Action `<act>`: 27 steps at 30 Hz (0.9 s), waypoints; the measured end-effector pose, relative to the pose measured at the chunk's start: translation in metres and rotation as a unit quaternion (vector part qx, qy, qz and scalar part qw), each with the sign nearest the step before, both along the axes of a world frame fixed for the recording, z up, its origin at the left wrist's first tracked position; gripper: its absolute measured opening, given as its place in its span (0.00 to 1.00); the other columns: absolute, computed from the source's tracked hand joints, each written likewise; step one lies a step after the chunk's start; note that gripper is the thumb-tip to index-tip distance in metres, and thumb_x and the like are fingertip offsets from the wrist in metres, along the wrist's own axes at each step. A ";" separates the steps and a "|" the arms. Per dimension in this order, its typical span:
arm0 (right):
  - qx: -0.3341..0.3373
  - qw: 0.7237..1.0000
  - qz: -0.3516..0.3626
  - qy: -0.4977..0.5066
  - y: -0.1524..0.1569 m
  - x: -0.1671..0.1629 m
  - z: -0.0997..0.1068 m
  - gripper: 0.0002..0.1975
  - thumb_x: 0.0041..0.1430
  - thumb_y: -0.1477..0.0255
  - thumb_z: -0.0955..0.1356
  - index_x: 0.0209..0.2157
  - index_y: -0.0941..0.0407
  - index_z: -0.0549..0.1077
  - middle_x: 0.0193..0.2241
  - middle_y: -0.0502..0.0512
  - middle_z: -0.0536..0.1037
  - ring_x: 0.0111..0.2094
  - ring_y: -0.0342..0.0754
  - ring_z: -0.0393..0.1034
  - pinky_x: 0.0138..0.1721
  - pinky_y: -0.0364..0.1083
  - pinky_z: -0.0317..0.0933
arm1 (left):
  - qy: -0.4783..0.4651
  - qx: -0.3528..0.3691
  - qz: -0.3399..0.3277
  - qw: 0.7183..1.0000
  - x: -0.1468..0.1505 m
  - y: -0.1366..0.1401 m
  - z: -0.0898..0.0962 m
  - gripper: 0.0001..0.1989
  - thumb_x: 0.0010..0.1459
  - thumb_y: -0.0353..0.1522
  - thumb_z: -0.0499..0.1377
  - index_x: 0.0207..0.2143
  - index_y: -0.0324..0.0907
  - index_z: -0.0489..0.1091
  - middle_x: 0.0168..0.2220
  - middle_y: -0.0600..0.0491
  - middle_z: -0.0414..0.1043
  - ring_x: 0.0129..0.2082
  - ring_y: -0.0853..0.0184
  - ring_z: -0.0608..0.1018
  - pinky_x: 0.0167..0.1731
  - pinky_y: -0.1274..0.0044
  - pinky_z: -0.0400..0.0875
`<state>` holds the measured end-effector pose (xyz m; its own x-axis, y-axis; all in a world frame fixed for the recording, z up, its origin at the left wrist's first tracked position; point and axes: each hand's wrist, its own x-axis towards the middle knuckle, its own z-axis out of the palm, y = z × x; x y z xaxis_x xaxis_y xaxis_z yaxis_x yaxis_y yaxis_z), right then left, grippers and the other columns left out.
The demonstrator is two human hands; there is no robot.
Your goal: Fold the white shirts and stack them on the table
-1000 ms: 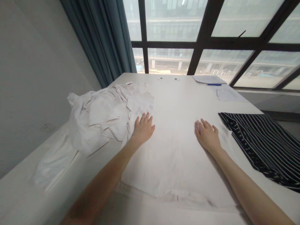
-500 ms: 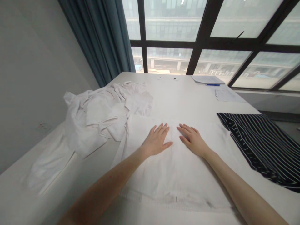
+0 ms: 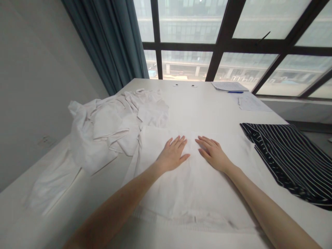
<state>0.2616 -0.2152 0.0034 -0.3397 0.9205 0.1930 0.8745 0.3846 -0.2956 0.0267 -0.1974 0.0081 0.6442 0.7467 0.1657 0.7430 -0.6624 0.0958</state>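
Observation:
A white garment (image 3: 192,193) lies spread out on the white table (image 3: 202,107) in front of me, with a ribbed hem along its near edge. My left hand (image 3: 173,154) rests palm down on its upper middle, fingers stretched. Just to the right, my right hand (image 3: 212,152) also lies flat on the cloth, its fingers pointing toward the left one. A small gap parts the two hands. Touching the garment's left side is a crumpled heap of white cloth (image 3: 111,121), whose separate pieces I cannot tell apart.
A black garment with white stripes (image 3: 290,155) lies at the right edge. Toward the far right are papers (image 3: 229,86) and a blue pen (image 3: 235,92). Behind the table stand a window (image 3: 186,65) and a blue curtain (image 3: 111,41); a grey wall (image 3: 38,69) borders the left.
The view has tipped very slightly, so everything sits a touch higher in the picture. Both hands stay in nearly the same place on the white garment.

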 end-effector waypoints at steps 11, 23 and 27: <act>0.001 1.000 -0.002 -0.007 0.000 -0.001 0.000 0.24 0.69 0.64 0.56 0.62 0.55 0.63 0.64 0.58 0.63 0.65 0.54 0.54 0.62 0.60 0.50 | -0.001 0.014 -0.001 1.000 0.000 0.002 -0.004 0.26 0.71 0.40 0.42 0.65 0.37 0.55 0.69 0.45 0.51 0.68 0.59 0.54 0.64 0.60 0.50; 0.002 1.000 -0.002 -0.008 0.001 0.000 0.000 0.23 0.69 0.64 0.57 0.62 0.54 0.64 0.64 0.59 0.64 0.65 0.54 0.54 0.62 0.60 0.51 | 0.000 0.009 0.000 1.000 0.000 0.002 -0.003 0.26 0.70 0.39 0.43 0.65 0.37 0.55 0.68 0.45 0.51 0.68 0.59 0.54 0.64 0.60 0.50; -0.001 1.000 -0.001 -0.009 0.000 0.000 0.001 0.24 0.68 0.64 0.57 0.62 0.54 0.63 0.64 0.60 0.63 0.65 0.54 0.54 0.62 0.60 0.50 | -0.005 0.011 -0.002 1.000 0.000 0.002 -0.003 0.26 0.70 0.39 0.43 0.65 0.37 0.55 0.68 0.44 0.51 0.68 0.59 0.54 0.64 0.60 0.50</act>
<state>0.2611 -0.2148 0.0044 -0.3410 0.9219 0.1840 0.8806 0.3817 -0.2807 0.0263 -0.1957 0.0050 0.6450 0.7407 0.1881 0.7398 -0.6669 0.0891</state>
